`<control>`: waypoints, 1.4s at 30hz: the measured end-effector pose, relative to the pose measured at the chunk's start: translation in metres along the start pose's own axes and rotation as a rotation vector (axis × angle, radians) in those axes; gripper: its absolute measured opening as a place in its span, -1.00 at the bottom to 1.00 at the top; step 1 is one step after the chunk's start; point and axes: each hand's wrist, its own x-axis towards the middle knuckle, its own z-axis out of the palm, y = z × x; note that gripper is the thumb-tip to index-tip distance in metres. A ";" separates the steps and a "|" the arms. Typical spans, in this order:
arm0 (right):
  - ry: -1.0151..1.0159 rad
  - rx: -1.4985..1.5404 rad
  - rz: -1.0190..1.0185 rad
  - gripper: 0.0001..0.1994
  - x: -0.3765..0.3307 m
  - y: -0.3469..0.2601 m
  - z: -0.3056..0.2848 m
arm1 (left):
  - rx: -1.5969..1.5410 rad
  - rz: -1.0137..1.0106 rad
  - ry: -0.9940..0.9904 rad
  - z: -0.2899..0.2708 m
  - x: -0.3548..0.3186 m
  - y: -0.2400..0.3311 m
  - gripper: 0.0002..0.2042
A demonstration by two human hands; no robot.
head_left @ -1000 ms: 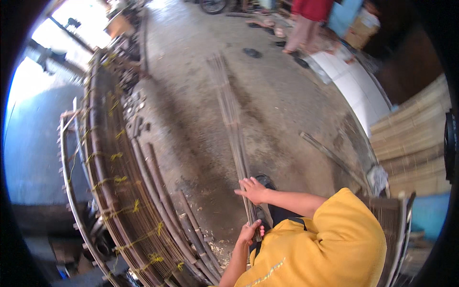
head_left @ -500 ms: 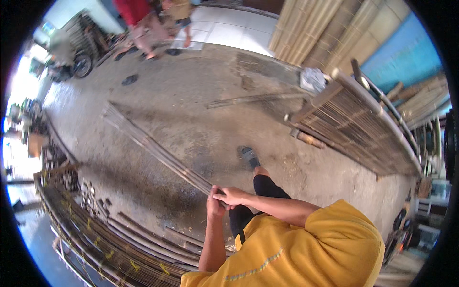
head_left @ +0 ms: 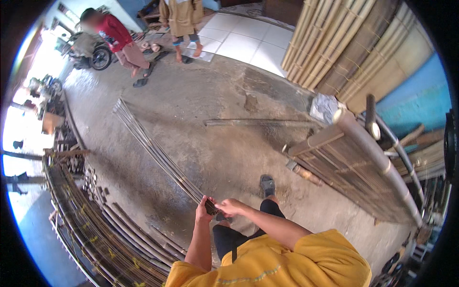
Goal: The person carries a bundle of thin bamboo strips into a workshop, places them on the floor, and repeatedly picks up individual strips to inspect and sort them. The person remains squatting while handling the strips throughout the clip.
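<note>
A bundle of long, thin bamboo strips (head_left: 160,155) slants from my hands toward the far left, its far ends fanned a little apart. Around its near end wraps my left hand (head_left: 204,209), closed. My right hand (head_left: 230,207) is at the butt of the same bundle, its fingers curled in against the strip ends. Exactly which strips those fingers pinch is too small to make out. Below the hands are my knees and sandalled feet on the concrete floor (head_left: 224,148).
A bamboo-slat panel (head_left: 354,167) leans at the right. Tall bamboo mats (head_left: 330,43) stand behind it. A pole (head_left: 258,123) lies ahead. At lower left is a long slatted frame (head_left: 86,225) beside loose poles (head_left: 136,234). Two people (head_left: 119,36) stand far left near a motorbike (head_left: 93,55).
My right hand has drawn slightly away from my left, where the two had overlapped. The strips are still held. The person in red has moved left and the view has shifted.
</note>
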 end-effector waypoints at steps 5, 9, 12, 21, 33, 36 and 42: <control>0.327 0.423 0.111 -0.63 -0.060 0.172 -0.138 | 0.134 0.165 0.203 0.040 0.003 -0.007 -0.79; 0.817 -0.236 0.366 -0.71 -0.135 0.417 -0.243 | 0.149 0.266 0.131 0.074 -0.001 -0.013 -0.79; 0.800 -0.165 0.637 -0.74 -0.212 0.492 -0.255 | 0.143 0.282 0.183 0.069 0.000 -0.053 -0.80; 0.500 -0.571 0.410 -0.64 -0.201 0.473 -0.218 | 0.139 0.245 0.213 -0.004 0.115 -0.176 -0.76; 0.501 -1.244 0.410 -0.38 0.091 0.557 -0.392 | 0.187 0.385 0.392 -0.065 0.291 -0.298 -0.70; 0.500 -1.400 0.311 -0.41 0.104 0.627 -0.415 | 0.182 0.386 0.363 -0.084 0.326 -0.322 -0.69; 0.552 -1.410 0.128 -0.26 0.108 0.669 -0.422 | 0.158 0.402 0.344 -0.108 0.363 -0.346 -0.69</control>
